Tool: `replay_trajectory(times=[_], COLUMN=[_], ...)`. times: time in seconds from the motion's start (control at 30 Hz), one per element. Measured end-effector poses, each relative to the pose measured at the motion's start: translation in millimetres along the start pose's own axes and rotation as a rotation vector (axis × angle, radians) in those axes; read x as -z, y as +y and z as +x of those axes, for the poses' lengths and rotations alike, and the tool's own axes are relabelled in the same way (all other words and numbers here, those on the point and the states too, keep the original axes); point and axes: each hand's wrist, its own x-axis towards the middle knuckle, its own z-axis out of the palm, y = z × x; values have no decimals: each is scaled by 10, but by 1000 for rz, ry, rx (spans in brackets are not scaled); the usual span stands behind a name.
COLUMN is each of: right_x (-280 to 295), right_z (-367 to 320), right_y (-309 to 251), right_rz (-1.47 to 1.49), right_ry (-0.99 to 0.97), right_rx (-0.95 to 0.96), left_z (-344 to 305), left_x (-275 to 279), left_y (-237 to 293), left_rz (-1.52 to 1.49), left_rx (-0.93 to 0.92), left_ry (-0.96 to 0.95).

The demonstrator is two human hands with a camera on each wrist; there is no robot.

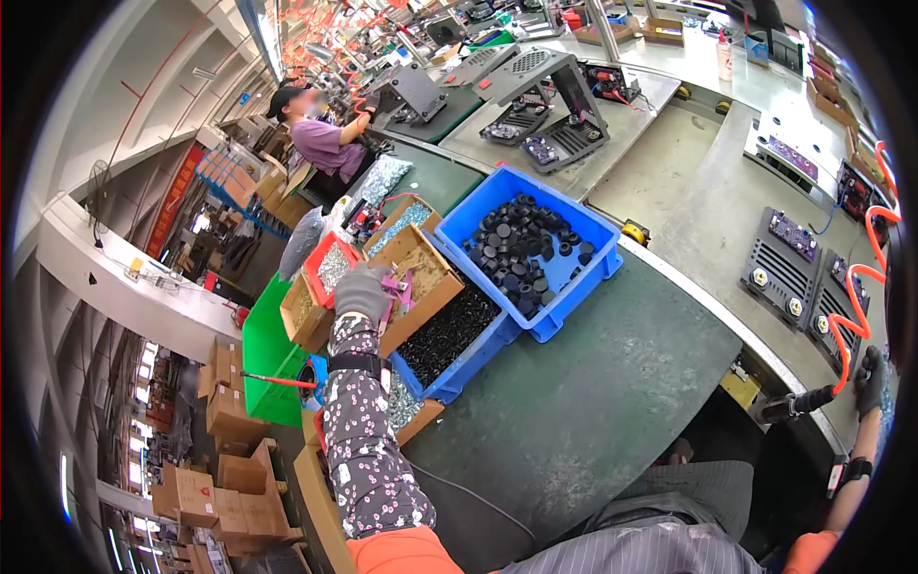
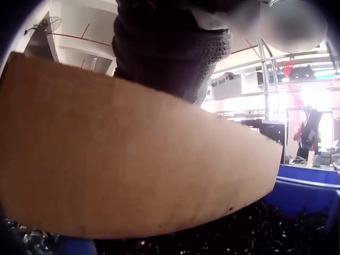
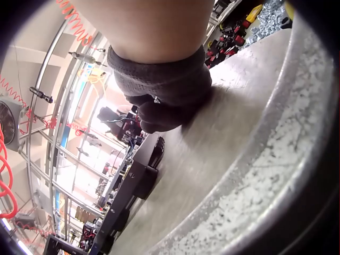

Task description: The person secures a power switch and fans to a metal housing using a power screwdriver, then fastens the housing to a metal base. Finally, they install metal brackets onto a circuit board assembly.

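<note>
My left hand (image 1: 361, 290), in a grey glove, reaches over the small parts boxes. It is at the near edge of a cardboard box (image 1: 421, 304) holding pink pieces (image 1: 400, 289), beside a red tray (image 1: 332, 268) of small metal parts. In the left wrist view the box wall (image 2: 138, 159) hides its fingertips. My right hand (image 1: 869, 381), in a dark glove, is low over the metal bench at the far right. Its fingers (image 3: 159, 117) bend down towards the bench top (image 3: 212, 127) in the right wrist view; I cannot tell whether they hold something.
A blue bin (image 1: 535, 253) of black round caps and another bin of small black parts (image 1: 445, 335) stand on the green mat (image 1: 593, 354). A power screwdriver (image 1: 798, 404) on a coiled orange hose lies near black slotted panels (image 1: 779, 258). Another person (image 1: 320, 143) works further back.
</note>
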Motion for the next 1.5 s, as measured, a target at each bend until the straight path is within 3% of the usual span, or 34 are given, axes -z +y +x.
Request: replay_trajectory(times=[0.07, 0.23, 0.3, 0.37, 0.47, 0.6, 0.67, 0.73, 0.8, 0.87, 0.97, 1.0, 1.07, 1.13, 1.2, 1.27, 1.37, 1.47, 1.5], right_x=[99, 186, 289, 262, 132, 45, -149, -378, -522, -472, -606, -520, -505, -714, -760, -812, -1207, -1599, -1713], right_z=[-13, 31, 77, -39, -202, -259, -467, -719, -872, -843, -1156, -1100, -1155, -1488, -1568, -1565, -1782, -1847, -1835], right_y=[-27, 28, 42, 14, -97, -87, -177, -274, -312, -275, -315, -288, -281, -462, -517, -510, -724, -792, -776], right_rz=[-78, -71, -20, 1, 40, 101, 102, 38, -37, -67, -88, -64, 62, 111, 79, -25, -290, -524, -562], right_ry=[-178, -113, -190, -202, -350, -358, -385, -281, -206, -277, -301, -392, -386, -328, -466, -524, -504, -568, -593], right_rx=[-60, -37, -43, -25, -9, -45, -78, -86, -54, -55, -13, -9, -98, -145, -77, 39, 95, 222, 240], left_z=[30, 108, 57, -110, -265, -606, -890, -1005, -1139, -1220, -1182, -1151, -1110, -994, -958, -985, -986, -906, -874], left_x=[-80, -158, -87, 111, 343, 818, 1015, 880, 682, 640, 631, 654, 928, 974, 1068, 1308, 1584, 1571, 1478], left_y=[71, 16, -52, -119, -21, 807, 1343, 1789, 2203, 2488, 2405, 2322, 2159, 2012, 2082, 2386, 2979, 3727, 4017], left_rz=[91, 145, 76, -222, -405, -1127, -1007, -1167, -1090, -936, -926, -941, -964, -1244, -1496, -1614, -1519, -1534, -1677], left_rx=[-51, 31, 130, 193, 58, -67, -247, -345, -434, -362, -416, -406, -281, -198, -250, -333, -562, -710, -710], left_ry=[-92, -157, -32, 156, 504, 122, 99, -103, -133, -386, -406, -399, -450, -510, -486, -433, -449, -429, -477])
